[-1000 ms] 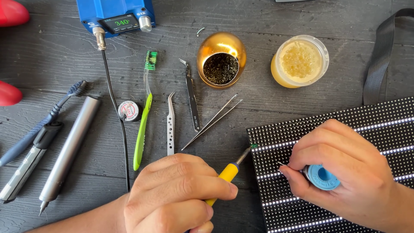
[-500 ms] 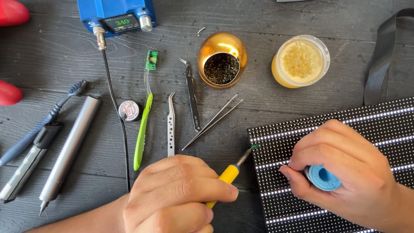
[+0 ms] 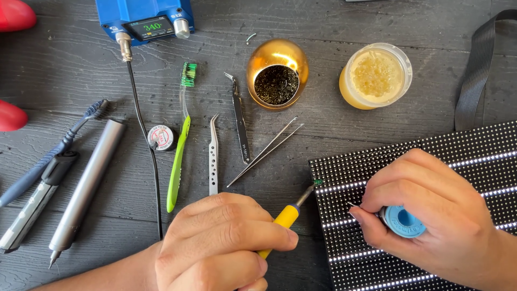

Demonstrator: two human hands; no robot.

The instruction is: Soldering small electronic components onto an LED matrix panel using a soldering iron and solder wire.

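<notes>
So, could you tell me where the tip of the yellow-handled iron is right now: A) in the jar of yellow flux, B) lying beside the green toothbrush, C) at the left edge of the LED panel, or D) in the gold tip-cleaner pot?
C: the left hand holds the yellow-handled iron with its tip at the left edge of the LED panel.

Little change. Left hand (image 3: pixel 223 245) nudged slightly right, soldering iron (image 3: pixel 285 218) with it. Iron tip now at upper-left corner of LED panel (image 3: pixel 377 269), maybe touching, too small to tell. Right hand (image 3: pixel 431 210) with blue solder spool (image 3: pixel 403 221) shifted slightly down.
</notes>
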